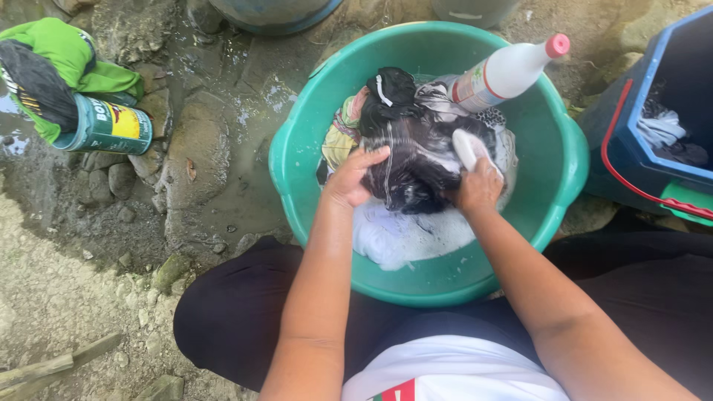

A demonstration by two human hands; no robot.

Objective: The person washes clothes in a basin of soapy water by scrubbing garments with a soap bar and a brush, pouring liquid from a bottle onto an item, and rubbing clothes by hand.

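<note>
At the far left, on wet rocky ground, a green cloth (pixel 56 52) lies bunched over a tin can (pixel 108 126) resting on its side. A green basin (pixel 553 160) sits between the person's knees, holding soapy water and a pile of wet laundry. The left hand (pixel 353 177) presses down near the basin's left rim, fingers curled over the dark garment (pixel 416 160) on top of the pile. The right hand (pixel 479 186) meets the same garment from the right, fingers clenched around a white scrub brush (pixel 466 147). A white bottle with a pink cap (pixel 509 70) leans on the basin's far right rim, above the laundry. Beside the basin's right edge stands a blue bucket (pixel 653 82) with clothes inside.
</note>
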